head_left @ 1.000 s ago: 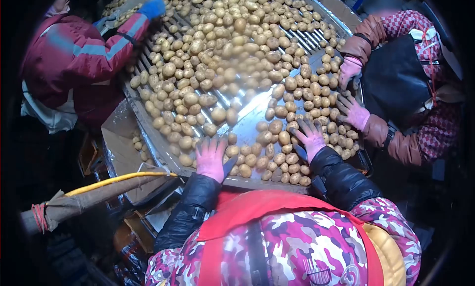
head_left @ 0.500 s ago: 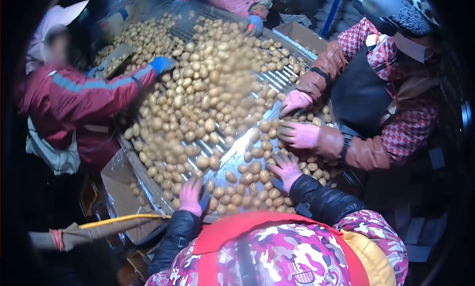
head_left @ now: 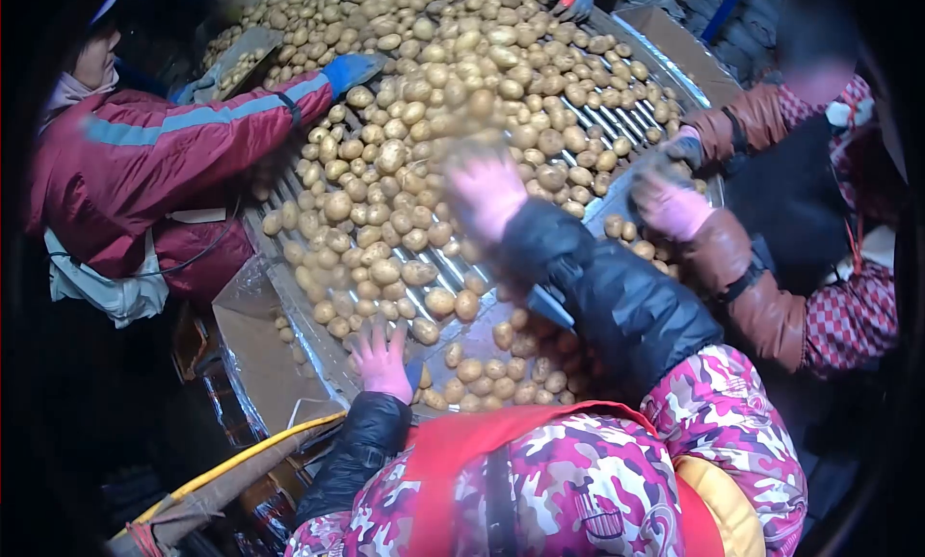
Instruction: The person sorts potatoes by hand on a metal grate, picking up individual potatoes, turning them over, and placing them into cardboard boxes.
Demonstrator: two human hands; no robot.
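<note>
Sorting line, viewed from above my own hands. Left hand [head_left: 383,361]: pink glove, fingers spread, lying flat at the near edge of the worktop [head_left: 289,297], touching the nearest potatoes [head_left: 424,210] but gripping none. Right hand [head_left: 487,193]: pink glove, blurred, raised over the middle of the potato bed with fingers loosely open; I cannot tell whether it holds anything. Potatoes: small, pale yellow, packed across the slatted metal surface from the near edge to the far end, thinner close to me.

Person on the left: red jacket sleeve [head_left: 193,138] with a grey stripe, blue glove [head_left: 349,70] resting on the potatoes at the far left edge.

Person on the right: brown sleeves, pink glove [head_left: 670,207] at the right edge of the worktop, just beside my right arm.

Cardboard box [head_left: 255,350]: beside the worktop's left edge, a few potatoes inside. Yellow hose [head_left: 241,458]: low left, below the box.
</note>
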